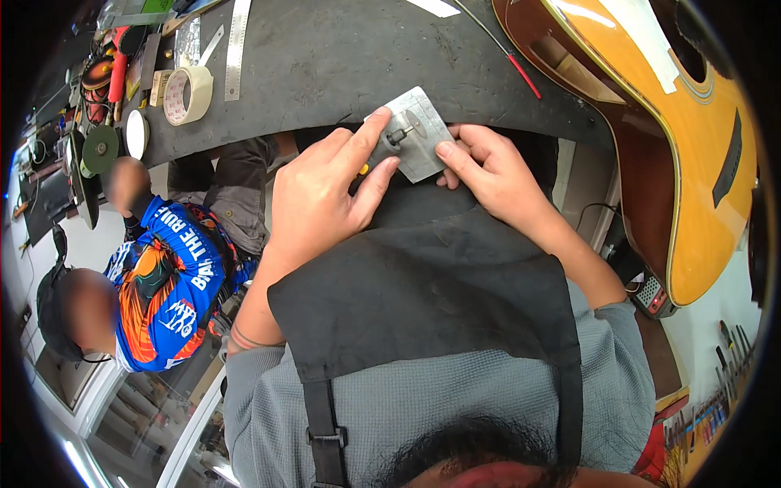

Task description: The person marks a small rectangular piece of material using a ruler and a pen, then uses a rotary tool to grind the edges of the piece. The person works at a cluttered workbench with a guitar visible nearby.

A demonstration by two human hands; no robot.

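My left hand [329, 179] is closed round a small dark rotary tool [392, 141], its index finger stretched along it and its thumb below. A thin round disc [416, 124] on the tool's shaft lies over the face of a flat grey metal plate [423, 159]; whether it touches cannot be made out. My right hand [492, 167] pinches the plate's right edge, thumb on top and fingers partly hidden behind. Both hands are close together above my black apron [423, 293], at the bench's near edge.
On the dark workbench [325, 65] are a tape roll [189, 96], a steel ruler [237, 49], a red-handled rod [523, 77] and several tools at left. An acoustic guitar [708, 203] stands at right. Another person [175, 285] is close at left.
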